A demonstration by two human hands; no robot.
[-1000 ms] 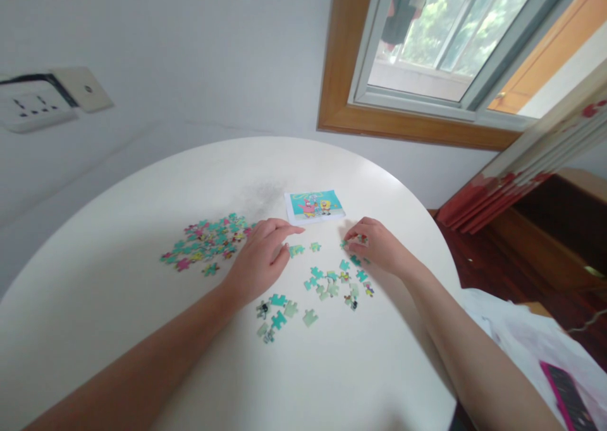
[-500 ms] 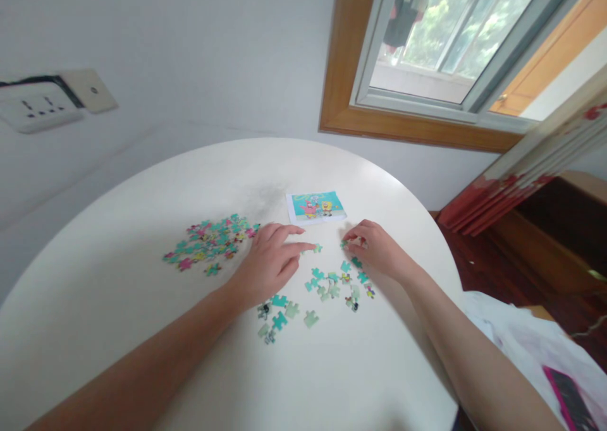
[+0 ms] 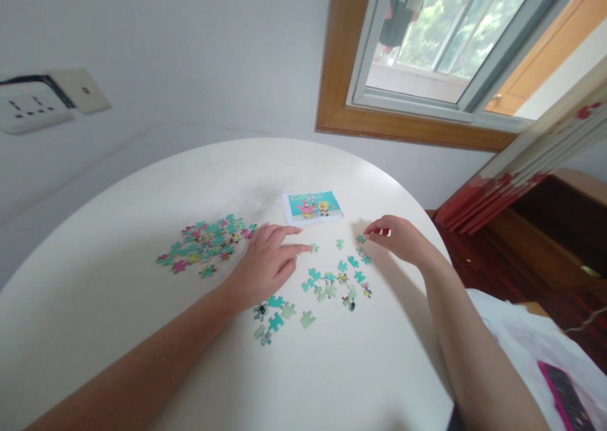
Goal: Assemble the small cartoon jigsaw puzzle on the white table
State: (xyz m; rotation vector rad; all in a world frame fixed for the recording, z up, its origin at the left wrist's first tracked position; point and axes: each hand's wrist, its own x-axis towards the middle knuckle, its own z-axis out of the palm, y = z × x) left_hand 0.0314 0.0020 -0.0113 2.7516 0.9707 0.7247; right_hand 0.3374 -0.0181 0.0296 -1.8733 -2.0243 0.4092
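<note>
My left hand point(image 3: 265, 261) lies flat on the round white table point(image 3: 118, 317), fingers stretched, with the index fingertip on a small teal puzzle piece point(image 3: 313, 248). My right hand point(image 3: 401, 238) hovers just above the table with its fingers drawn together; its tips are beside a teal piece point(image 3: 361, 238), and I cannot see whether they hold anything. Loose teal pieces point(image 3: 332, 284) lie scattered between the hands, and a few more point(image 3: 275, 314) sit by my left wrist. A pile of teal and pink pieces point(image 3: 203, 249) lies left of my left hand. A small cartoon picture card point(image 3: 313, 206) lies beyond the hands.
A wall socket point(image 3: 31, 109) is at upper left. A wood-framed window point(image 3: 427, 45) is behind the table, with a red and cream curtain point(image 3: 521, 165) to the right. White cloth point(image 3: 516, 336) and a pink phone point(image 3: 564, 396) are at lower right.
My right hand has lifted and drawn back to the right, leaving teal pieces on the table. My left index finger slid right onto a small piece and stayed there.
</note>
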